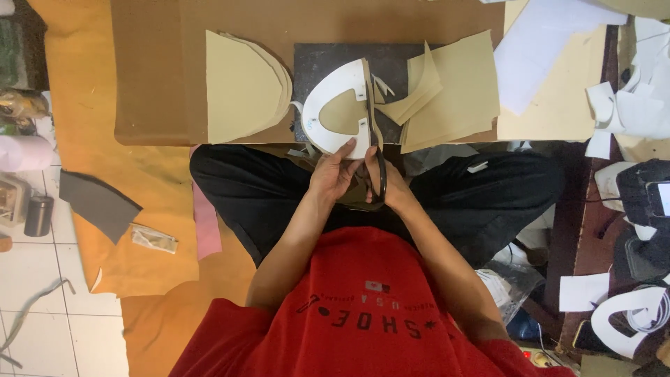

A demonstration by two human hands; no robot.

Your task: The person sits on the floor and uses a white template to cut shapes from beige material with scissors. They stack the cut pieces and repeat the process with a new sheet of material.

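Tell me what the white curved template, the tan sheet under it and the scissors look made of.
White curved template: likely stiff card or paperboard, matte, holding its shape. Tan sheet: thin lining or leather-like material, matte, cut edges curling; hard to tell which. Scissors: dark handles, probably plastic or coated metal.

Tan stacks (244, 84) and (453, 87) flank the template (335, 87); dark mat (328, 56) behind lies bare.

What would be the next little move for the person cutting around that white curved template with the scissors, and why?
Probably another short snip along the straight edge of the white template. The scissors in the right hand lie against that edge, with tan material showing beneath, while the left hand pinches the template's near end. How far the cut has run I cannot tell.
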